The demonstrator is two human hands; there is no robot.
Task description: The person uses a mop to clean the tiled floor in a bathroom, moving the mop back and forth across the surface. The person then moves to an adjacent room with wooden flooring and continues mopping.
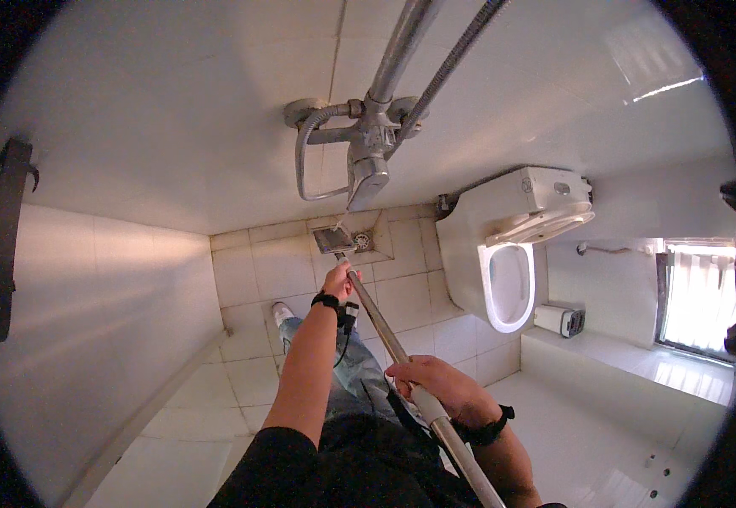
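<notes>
A long metal pole (381,317), probably a mop handle, runs diagonally from the lower right up towards the wall. My left hand (339,281) is wrapped around its far part, close to a flat rectangular head (334,239). Farther back, my right hand (438,381) grips the pole near a pale collar (428,403). The head is beside a round floor drain (361,241), beneath the shower mixer tap (369,168). Whether it touches the floor I cannot tell. A thin pale strand, perhaps water, shows between the tap and the head.
A white toilet (508,254) with its lid raised stands to the right. Behind it, a small white bin-like object (558,320) sits on a ledge by a bright window (701,298). Tiled floor (282,263) meets a white wall (114,273) on the left.
</notes>
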